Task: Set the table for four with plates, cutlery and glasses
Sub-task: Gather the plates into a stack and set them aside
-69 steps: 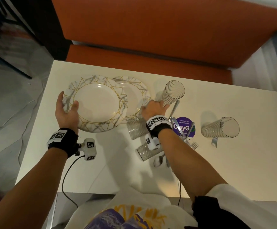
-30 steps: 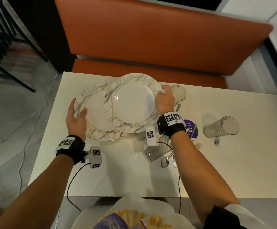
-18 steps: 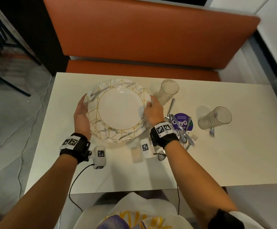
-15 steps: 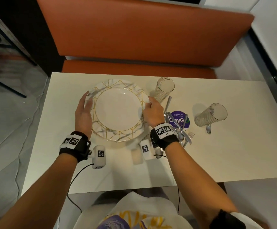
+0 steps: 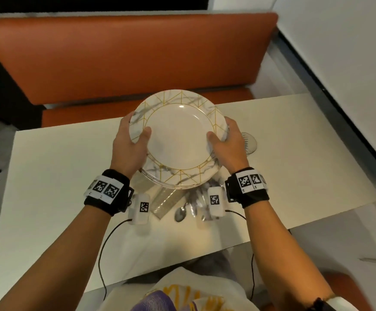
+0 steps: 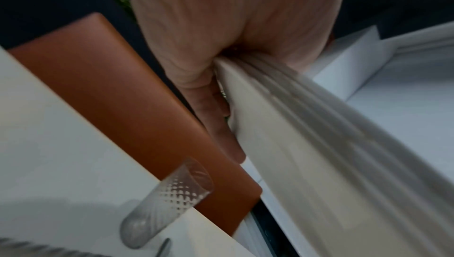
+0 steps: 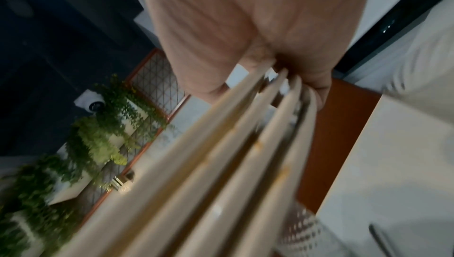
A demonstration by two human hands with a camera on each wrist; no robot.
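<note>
Above the middle of the cream table [image 5: 283,153], at the centre of the head view, a stack of marble-and-gold plates [image 5: 179,140] is held clear of the tabletop between two hands. At the stack's left rim the left hand [image 5: 129,145] grips with its thumb laid across the top plate's border and the fingers curled underneath; the left wrist view shows those fingers [image 6: 218,125] pressed together along the underside of the pale rims [image 6: 319,154]. At the right rim the right hand [image 5: 227,144] mirrors it, thumb on top, fingers tucked below; the right wrist view shows several plate edges [image 7: 221,164] fanning out of the grip, blurred, so the exact count cannot be told.

Just right of the right hand a ribbed glass [image 5: 249,143] peeks out, standing on the table. Below the stack, toward lower centre of the frame, another glass lying on its side [image 5: 165,202] and a spoon [image 5: 180,213] rest on the table, with more cutlery half hidden behind the right wrist's camera unit. In the lower left of the left wrist view a patterned tumbler [image 6: 167,208] stands upright near the table's far edge.

Across the upper part of the head view runs an orange bench seat [image 5: 124,55]
</note>
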